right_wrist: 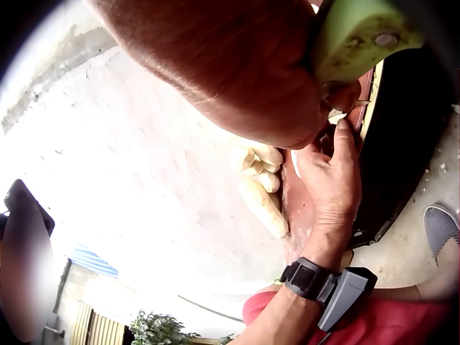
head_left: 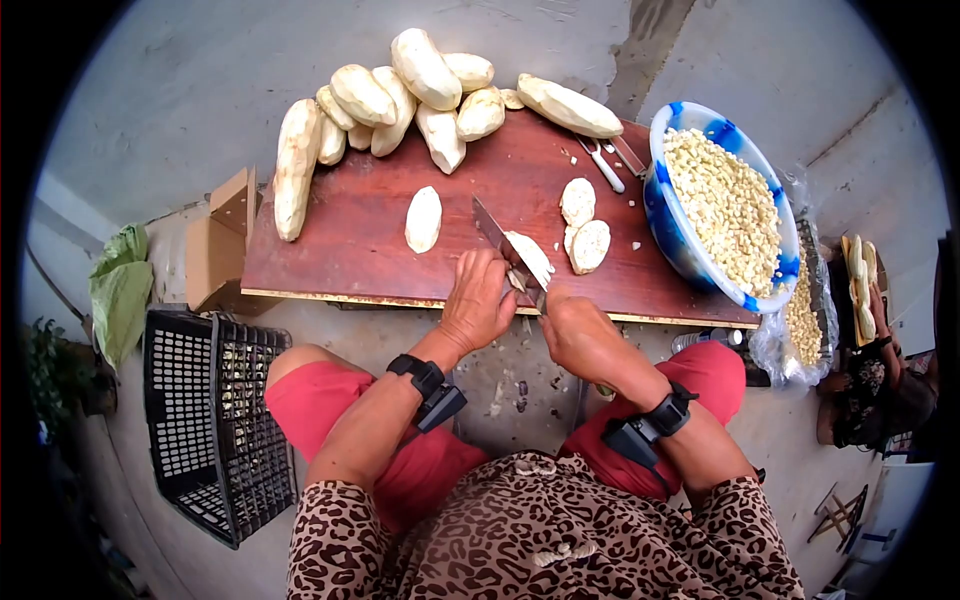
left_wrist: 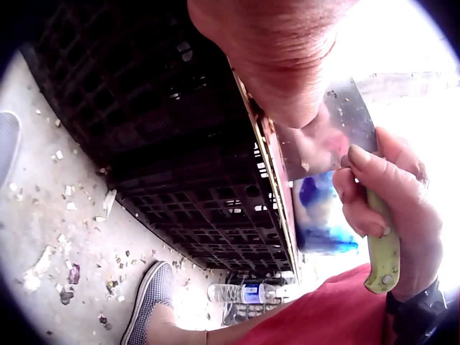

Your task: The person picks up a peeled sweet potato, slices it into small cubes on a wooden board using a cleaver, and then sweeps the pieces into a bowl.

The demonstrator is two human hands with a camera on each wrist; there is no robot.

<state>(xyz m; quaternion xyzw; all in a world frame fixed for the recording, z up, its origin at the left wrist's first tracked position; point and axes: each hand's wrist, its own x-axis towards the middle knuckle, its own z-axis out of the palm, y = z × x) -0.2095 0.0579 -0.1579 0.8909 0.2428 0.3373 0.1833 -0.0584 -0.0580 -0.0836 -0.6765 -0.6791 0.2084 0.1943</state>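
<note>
R hand has its fingers wrapped round the knife; piece just beside the blade at approx. 3 o'clock, on the bench. L hand at the blade's 7 o'clock, fingers bunched; tips partly hidden, can't tell if pinching. From knife: tubers at 11, slice at 9, two slices at 3, tub w/ cubes also 3. Green handle shows in wrist cams only; cubes head cam only. Bottle has blue label, txt unreadable.
</note>
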